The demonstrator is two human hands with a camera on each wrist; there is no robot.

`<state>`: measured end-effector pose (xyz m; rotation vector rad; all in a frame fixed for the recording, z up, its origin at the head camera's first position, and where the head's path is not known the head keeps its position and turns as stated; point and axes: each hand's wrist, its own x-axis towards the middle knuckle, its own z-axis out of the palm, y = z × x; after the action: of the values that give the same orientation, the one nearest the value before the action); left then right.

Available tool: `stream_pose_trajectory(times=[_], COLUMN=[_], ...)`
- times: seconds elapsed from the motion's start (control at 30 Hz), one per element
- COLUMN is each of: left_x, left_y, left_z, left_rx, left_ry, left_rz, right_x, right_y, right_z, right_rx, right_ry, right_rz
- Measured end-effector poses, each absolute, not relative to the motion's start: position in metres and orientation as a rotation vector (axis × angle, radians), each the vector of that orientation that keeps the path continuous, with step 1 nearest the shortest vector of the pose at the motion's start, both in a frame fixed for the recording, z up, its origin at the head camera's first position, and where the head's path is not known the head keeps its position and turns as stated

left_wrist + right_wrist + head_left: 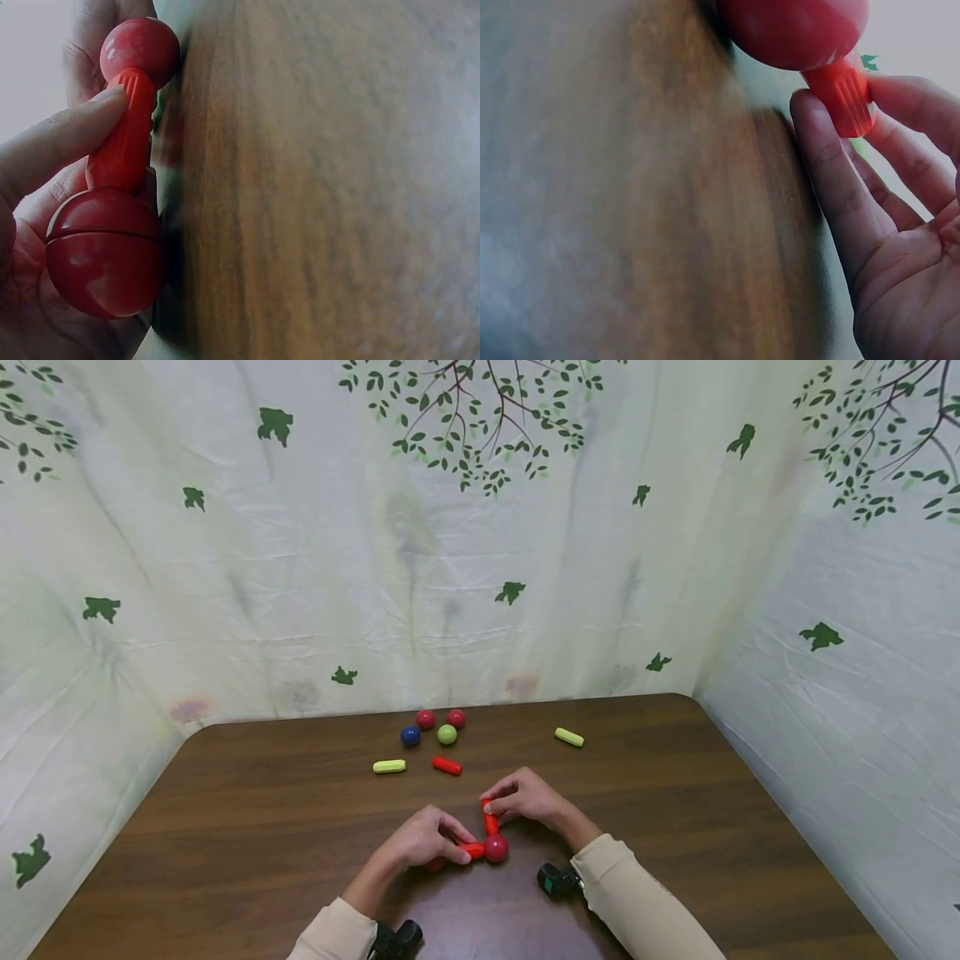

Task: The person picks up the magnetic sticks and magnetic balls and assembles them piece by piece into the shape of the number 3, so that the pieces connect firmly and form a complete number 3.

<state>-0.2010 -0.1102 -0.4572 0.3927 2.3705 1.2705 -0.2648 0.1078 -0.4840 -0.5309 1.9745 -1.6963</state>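
Note:
My left hand (429,839) pinches a red ridged rod (124,142) between thumb and fingers. One end of that rod joins a dark red ball (496,848); at its other end sits a second dark red ball (106,253), mostly covered by the hand in the head view. My right hand (531,797) holds another red rod (491,818) by its far end, thumb on one side and fingers on the other. This rod meets the same ball as the first, so the two form a corner low over the table. The right wrist view shows the ball (795,30) above the rod.
Farther back on the wooden table (285,793) lie two dark red balls (425,719), a blue ball (410,736) and a green ball (447,734). A yellow-green rod (389,767), a loose red rod (447,766) and another yellow-green rod (569,737) lie nearby.

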Motion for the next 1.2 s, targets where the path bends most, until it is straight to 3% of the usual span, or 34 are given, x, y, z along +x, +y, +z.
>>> stream_pose_trajectory(times=[1.2], left_x=[-0.2019], left_y=[-0.1107], left_z=[-0.4565], left_rx=[0.389], left_ry=[2.349], left_rz=[1.283], right_x=[-0.2645], right_y=[0.1132], right_z=[-0.4841], right_rx=[-0.478], right_ry=[1.944], right_rz=[-1.741])
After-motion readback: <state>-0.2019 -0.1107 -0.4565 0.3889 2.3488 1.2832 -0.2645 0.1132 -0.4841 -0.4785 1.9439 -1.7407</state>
